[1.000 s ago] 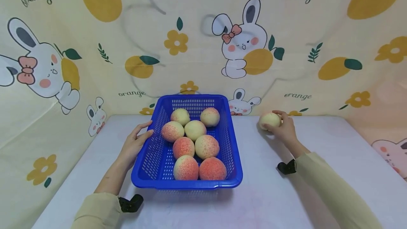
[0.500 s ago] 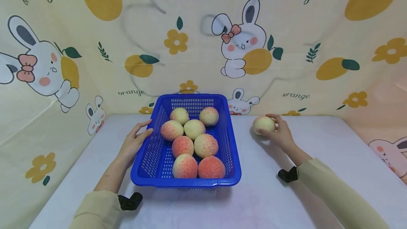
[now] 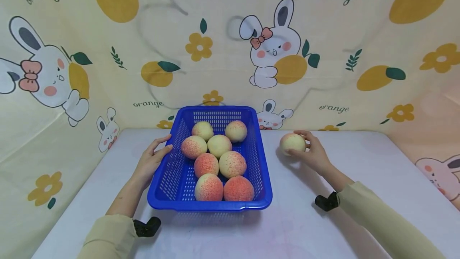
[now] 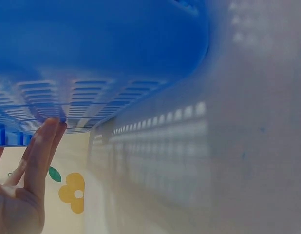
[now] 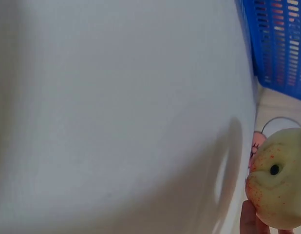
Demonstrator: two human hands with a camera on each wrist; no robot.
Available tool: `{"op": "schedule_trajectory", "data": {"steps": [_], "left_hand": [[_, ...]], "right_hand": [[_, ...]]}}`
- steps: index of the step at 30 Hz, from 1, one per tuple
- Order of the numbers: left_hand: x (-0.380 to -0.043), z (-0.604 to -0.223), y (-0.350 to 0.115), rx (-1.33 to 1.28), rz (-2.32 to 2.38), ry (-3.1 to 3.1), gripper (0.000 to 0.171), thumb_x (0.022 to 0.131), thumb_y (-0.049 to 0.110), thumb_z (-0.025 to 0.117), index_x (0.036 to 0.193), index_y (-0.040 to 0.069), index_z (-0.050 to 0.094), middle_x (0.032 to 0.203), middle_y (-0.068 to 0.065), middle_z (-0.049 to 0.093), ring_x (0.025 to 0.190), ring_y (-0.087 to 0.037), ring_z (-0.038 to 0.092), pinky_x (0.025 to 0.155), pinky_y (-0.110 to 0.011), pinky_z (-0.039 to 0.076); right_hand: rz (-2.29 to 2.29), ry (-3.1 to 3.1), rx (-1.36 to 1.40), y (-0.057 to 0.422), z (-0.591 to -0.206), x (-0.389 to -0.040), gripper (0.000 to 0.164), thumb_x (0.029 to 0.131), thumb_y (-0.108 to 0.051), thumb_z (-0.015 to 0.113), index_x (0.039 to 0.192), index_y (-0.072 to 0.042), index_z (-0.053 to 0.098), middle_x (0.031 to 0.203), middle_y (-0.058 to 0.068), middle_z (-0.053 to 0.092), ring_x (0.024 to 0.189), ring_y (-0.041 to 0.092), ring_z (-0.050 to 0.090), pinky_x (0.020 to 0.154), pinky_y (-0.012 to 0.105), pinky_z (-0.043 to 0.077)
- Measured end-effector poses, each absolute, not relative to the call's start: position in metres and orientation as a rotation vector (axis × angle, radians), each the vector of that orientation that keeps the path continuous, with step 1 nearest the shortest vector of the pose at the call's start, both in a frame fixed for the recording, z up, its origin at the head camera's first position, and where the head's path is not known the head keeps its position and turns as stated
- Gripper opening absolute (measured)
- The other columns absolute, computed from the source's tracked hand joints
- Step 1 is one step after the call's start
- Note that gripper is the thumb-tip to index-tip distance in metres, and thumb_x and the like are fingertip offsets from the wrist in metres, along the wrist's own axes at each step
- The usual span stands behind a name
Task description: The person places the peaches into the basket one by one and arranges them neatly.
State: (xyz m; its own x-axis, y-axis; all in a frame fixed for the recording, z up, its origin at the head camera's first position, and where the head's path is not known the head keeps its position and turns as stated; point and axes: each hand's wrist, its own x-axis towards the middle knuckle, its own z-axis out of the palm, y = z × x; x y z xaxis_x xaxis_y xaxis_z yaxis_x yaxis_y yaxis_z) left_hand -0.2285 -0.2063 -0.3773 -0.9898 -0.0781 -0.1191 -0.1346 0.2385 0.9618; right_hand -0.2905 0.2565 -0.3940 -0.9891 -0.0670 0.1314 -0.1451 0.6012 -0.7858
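A blue plastic basket [image 3: 264, 171] with perforated sides holds several red-and-cream peaches [image 3: 232, 164]. At its left rim, my left hand [image 3: 149, 165] grips the edge; in the left wrist view the fingers [image 4: 39, 163] lie against the outside wall below the rim. To the right of the basket, my right hand [image 3: 316, 153] grips a pale peach [image 3: 292, 144] between thumb and fingers. That peach [image 5: 279, 180] shows a small dark hole and red specks in the right wrist view. Its shadow falls on the table beside it.
The white table [image 3: 302, 219] runs back to a cream cloth backdrop [image 3: 215, 19] printed with rabbits, oranges and flowers. White table surface lies between the basket and the right hand. A black device [image 3: 327, 201] sits at the right wrist, another black device [image 3: 147, 227] at the left.
My right hand has carried the pale peach left and slightly nearer, toward the basket. The left hand stays at the rim, and the peaches in the basket keep their places.
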Motion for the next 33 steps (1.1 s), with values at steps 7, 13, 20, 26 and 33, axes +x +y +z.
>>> {"op": "schedule_trajectory", "data": {"steps": [7,13,20,26,33], "left_hand": [[-0.228,-0.377,-0.206,-0.211,1.910,2.420,0.055,0.099,0.043,0.048,0.150,0.029,0.031,0.138,-0.025,0.049,0.103,-0.026,0.068,0.078,-0.033,0.058],[-0.228,-0.377,-0.207,-0.212,1.905,2.432,0.055,0.099,0.043,0.048,0.149,0.029,0.032,0.137,-0.025,0.050,0.102,-0.025,0.068,0.078,-0.032,0.058],[-0.228,-0.376,-0.207,-0.220,1.893,2.436,0.055,0.099,0.044,0.048,0.149,0.029,0.032,0.138,-0.025,0.050,0.104,-0.027,0.067,0.078,-0.033,0.058],[-0.228,-0.375,-0.206,-0.231,1.880,2.441,0.056,0.099,0.045,0.048,0.150,0.030,0.031,0.140,-0.023,0.049,0.108,-0.028,0.065,0.080,-0.033,0.057],[-0.227,-0.375,-0.205,-0.206,1.887,2.439,0.055,0.099,0.043,0.047,0.150,0.028,0.031,0.139,-0.025,0.049,0.106,-0.028,0.066,0.079,-0.033,0.057]], "right_hand": [[1.320,-2.734,0.255,0.251,-0.387,-0.287,0.070,0.081,-0.025,0.077,0.140,-0.010,0.041,0.141,0.025,0.038,0.119,0.047,0.046,0.086,0.049,0.048],[1.306,-2.749,0.305,0.244,-0.378,-0.287,0.070,0.082,-0.029,0.076,0.140,-0.014,0.040,0.143,0.023,0.037,0.122,0.046,0.042,0.088,0.054,0.048],[1.298,-2.727,0.402,0.235,-0.365,-0.286,0.068,0.082,-0.024,0.077,0.139,-0.013,0.041,0.143,0.021,0.038,0.126,0.044,0.040,0.093,0.059,0.045],[1.306,-2.715,0.467,0.225,-0.349,-0.284,0.067,0.081,-0.023,0.078,0.138,-0.014,0.042,0.142,0.019,0.040,0.123,0.042,0.043,0.088,0.054,0.050],[1.312,-2.719,0.495,0.212,-0.333,-0.282,0.067,0.082,-0.026,0.077,0.138,-0.015,0.042,0.141,0.016,0.041,0.122,0.041,0.044,0.088,0.053,0.051]]}}
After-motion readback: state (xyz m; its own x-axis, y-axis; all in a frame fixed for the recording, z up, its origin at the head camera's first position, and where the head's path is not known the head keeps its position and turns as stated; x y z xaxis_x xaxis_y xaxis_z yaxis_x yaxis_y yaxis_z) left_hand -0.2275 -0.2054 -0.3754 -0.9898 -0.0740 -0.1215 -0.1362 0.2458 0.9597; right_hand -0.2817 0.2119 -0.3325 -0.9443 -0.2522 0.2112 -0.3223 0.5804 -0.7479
